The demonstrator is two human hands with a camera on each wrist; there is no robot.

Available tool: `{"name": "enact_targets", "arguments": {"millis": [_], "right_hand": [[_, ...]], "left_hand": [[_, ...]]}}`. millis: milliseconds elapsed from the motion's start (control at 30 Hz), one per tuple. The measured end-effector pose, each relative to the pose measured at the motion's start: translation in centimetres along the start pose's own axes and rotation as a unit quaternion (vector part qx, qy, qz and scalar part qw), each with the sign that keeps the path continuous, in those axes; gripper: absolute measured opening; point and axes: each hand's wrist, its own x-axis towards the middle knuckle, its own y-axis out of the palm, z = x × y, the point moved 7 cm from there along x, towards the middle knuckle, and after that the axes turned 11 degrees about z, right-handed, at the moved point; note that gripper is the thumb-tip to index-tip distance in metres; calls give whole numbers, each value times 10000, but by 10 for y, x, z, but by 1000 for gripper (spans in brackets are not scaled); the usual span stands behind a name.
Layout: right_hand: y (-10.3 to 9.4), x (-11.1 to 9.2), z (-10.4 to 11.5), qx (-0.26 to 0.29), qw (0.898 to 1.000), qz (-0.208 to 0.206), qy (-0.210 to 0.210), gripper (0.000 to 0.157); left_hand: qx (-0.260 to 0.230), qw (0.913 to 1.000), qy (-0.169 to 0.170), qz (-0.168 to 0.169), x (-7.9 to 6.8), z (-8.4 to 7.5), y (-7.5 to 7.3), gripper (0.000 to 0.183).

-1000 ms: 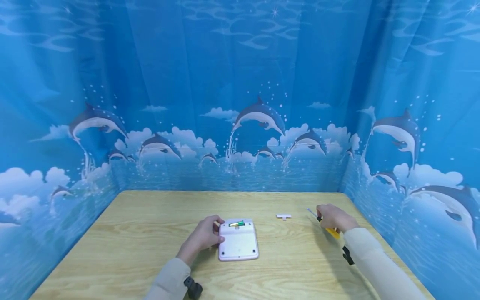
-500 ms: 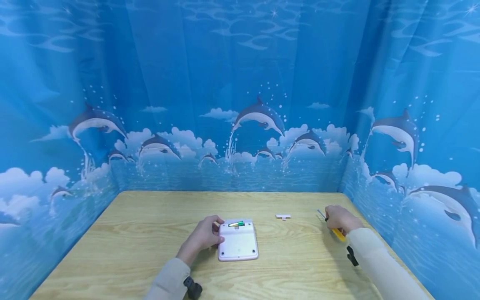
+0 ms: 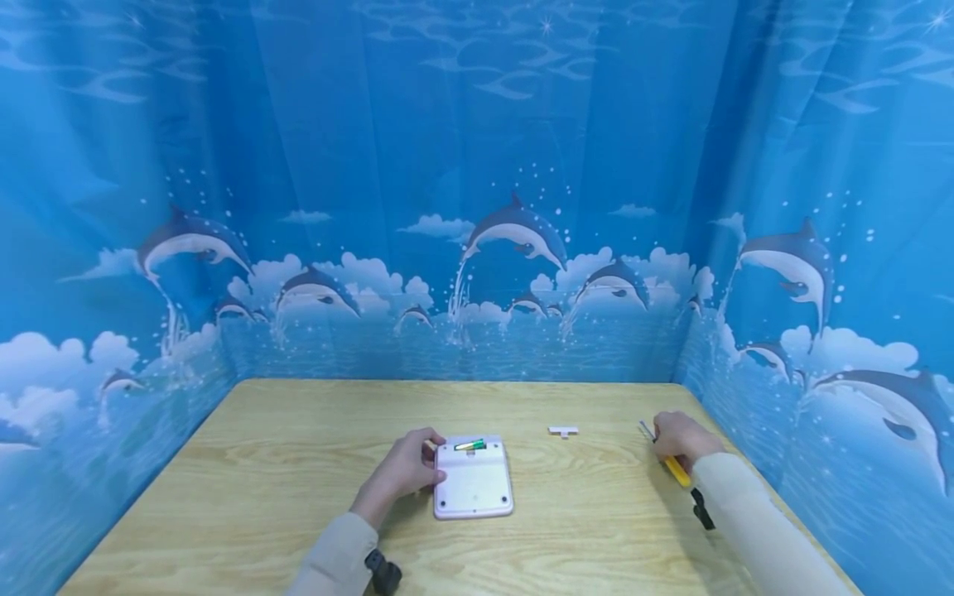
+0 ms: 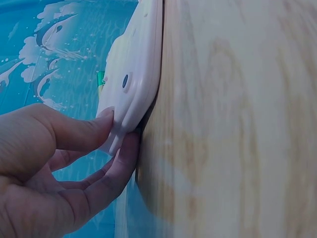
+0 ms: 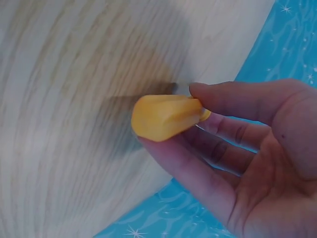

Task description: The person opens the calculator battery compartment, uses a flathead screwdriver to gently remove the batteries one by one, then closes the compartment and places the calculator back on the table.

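Note:
A pale pink-white calculator (image 3: 474,487) lies face down on the wooden table. Its battery slot near the far edge is uncovered and shows a green battery (image 3: 470,445). My left hand (image 3: 405,465) grips the calculator's left edge; in the left wrist view the thumb (image 4: 96,130) is on top and fingers (image 4: 124,161) curl under the edge. On the right, my right hand (image 3: 681,437) holds a screwdriver by its yellow handle (image 5: 163,118) between thumb and fingers, low over the table, its shaft pointing away to the far left.
A small white battery cover (image 3: 563,430) lies on the table (image 3: 358,414) between the calculator and the right hand. Blue dolphin-print curtains (image 3: 477,207) hang along the table's back and sides.
My right hand has moved right and slightly nearer with the screwdriver, lower toward the table's right side. The left hand, calculator and battery cover have stayed put.

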Motion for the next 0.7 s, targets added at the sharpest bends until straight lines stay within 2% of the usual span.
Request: {"name": "enact_targets", "arguments": {"millis": [333,700], "right_hand": [[-1,4,-5,-249,9994,-32,235,9],[0,7,-13,-418,9989,-173,141,5]], "left_hand": [[12,10000,-62,-40,2,0,0,45],[-15,9999,-87,-48,1,-1,0,45]]}}
